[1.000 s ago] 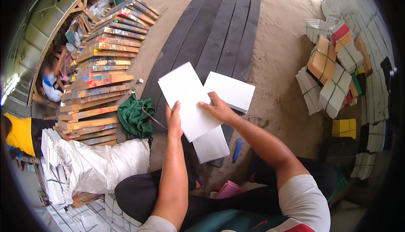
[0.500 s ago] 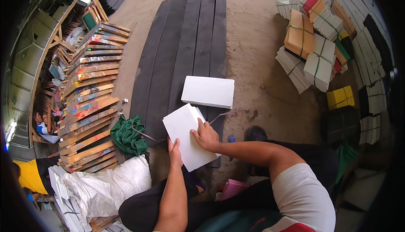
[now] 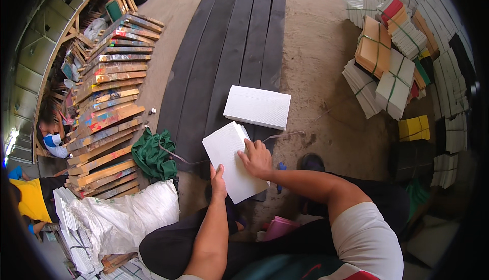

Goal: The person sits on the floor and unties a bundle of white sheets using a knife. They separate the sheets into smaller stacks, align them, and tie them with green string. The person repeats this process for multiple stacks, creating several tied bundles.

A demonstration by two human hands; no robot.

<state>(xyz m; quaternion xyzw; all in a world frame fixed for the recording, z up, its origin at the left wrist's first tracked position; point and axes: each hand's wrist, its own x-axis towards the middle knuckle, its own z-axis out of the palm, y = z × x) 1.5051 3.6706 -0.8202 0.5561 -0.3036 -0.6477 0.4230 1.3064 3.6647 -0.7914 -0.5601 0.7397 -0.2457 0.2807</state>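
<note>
A stack of white sheets lies tilted in front of me, above my knees, its layered edge showing at the upper right. My left hand grips the stack's lower left edge, thumb on top and the other fingers hidden beneath. My right hand holds the right edge, its fingertips on the top sheet and side. Just beyond rests a second white stack, neatly squared, on long black foam-like slabs. A thin strap sticks out from between the two stacks toward the right.
Crumpled green cloth and a white woven sack lie at the left, beside stacked paint-stained wooden frames. Tied bundles of coloured sheets stand at the right. A small blue object is near my right forearm. Other people are at far left.
The view has shifted slightly, moving the scene a little. Both hands keep their hold on the stack, with the right hand's fingers slightly shifted along its edge.
</note>
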